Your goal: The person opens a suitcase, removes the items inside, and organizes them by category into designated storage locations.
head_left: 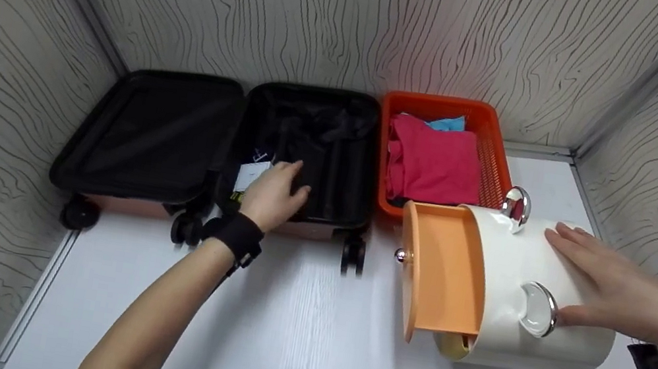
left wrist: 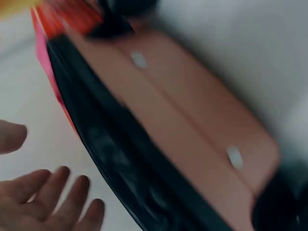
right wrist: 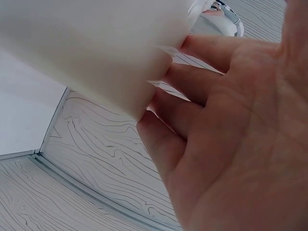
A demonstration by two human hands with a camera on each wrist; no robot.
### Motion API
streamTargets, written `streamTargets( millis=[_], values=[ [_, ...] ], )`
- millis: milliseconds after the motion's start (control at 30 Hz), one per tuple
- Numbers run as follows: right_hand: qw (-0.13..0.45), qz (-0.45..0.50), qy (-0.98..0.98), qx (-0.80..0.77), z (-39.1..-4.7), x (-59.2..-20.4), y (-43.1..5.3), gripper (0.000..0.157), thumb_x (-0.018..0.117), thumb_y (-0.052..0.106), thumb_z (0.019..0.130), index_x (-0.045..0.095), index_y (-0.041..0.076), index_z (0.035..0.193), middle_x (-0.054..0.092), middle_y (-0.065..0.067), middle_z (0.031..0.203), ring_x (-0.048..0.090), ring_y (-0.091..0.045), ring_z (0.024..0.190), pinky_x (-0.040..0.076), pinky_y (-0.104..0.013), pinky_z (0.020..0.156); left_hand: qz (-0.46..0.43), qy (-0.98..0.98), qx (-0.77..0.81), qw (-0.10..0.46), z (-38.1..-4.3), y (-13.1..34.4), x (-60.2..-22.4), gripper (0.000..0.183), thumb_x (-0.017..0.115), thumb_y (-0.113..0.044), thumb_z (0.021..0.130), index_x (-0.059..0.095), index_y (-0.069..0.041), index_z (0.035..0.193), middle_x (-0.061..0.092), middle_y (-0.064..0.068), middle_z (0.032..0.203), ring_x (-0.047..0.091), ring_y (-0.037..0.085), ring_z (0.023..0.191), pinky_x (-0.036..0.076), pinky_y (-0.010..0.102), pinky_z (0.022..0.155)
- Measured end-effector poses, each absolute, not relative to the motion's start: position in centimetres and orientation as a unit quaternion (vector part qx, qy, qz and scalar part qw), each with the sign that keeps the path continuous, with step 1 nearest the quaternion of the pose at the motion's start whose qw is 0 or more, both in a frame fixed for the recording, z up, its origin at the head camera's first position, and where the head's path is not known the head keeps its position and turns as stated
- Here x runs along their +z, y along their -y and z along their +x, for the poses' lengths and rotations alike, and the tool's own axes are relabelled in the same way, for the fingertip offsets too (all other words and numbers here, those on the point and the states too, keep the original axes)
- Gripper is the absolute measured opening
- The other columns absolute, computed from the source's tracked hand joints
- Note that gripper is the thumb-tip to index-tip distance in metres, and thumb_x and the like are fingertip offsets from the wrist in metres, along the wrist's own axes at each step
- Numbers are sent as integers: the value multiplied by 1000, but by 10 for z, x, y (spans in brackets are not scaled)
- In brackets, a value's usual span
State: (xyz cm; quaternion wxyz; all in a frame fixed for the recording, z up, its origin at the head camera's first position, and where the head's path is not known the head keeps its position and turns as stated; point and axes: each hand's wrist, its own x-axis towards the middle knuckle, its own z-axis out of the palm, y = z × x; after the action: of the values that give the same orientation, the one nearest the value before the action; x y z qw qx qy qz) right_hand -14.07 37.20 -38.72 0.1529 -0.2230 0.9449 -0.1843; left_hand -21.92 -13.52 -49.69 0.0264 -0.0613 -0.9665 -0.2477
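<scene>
My left hand [head_left: 277, 196] hovers over the front of an open black-lined suitcase [head_left: 331, 171], with nothing between its fingers. In the left wrist view its fingers [left wrist: 72, 199] are loosely spread beside the suitcase's pink shell [left wrist: 192, 110]. A small white card-like thing [head_left: 250, 175] lies in the suitcase just left of the hand. On the right, my right hand [head_left: 601, 277] rests on a glossy white rounded drawer box [head_left: 509, 268]. The right wrist view shows its fingertips [right wrist: 163, 101] touching the box's edge. An orange drawer [head_left: 446, 264] with a silver knob stands pulled out toward the left.
An orange-red basket [head_left: 496, 166] holds a folded pink cloth [head_left: 439, 163] and a blue one [head_left: 447, 124], right of the suitcase. The suitcase's other half [head_left: 158, 129] lies open at the left. Black wheels [head_left: 354, 252] stick out in front. Wood-patterned walls [head_left: 343, 20] enclose the white table [head_left: 290, 338].
</scene>
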Motion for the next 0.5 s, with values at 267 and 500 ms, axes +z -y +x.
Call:
streamTargets(
  millis=[267, 500],
  values=[
    [151, -220, -944, -194, -140, -385, -374, 109, 91, 26, 71, 31, 2, 159, 25, -27, 163, 17, -50, 149, 15, -68, 117, 61, 975, -196, -84, -242, 175, -496, 51, 56, -35, 104, 62, 9, 128, 65, 26, 120, 67, 40, 102, 53, 50, 89],
    [144, -222, -948, -178, -138, -385, -372, 110, 91, 29, 70, 32, 2, 159, 27, -26, 163, 21, -49, 149, 19, -64, 117, 138, 968, -150, -146, -242, 180, -503, 70, 53, -40, 105, 43, 20, 139, 53, 32, 131, 57, 44, 119, 49, 50, 99]
  ],
)
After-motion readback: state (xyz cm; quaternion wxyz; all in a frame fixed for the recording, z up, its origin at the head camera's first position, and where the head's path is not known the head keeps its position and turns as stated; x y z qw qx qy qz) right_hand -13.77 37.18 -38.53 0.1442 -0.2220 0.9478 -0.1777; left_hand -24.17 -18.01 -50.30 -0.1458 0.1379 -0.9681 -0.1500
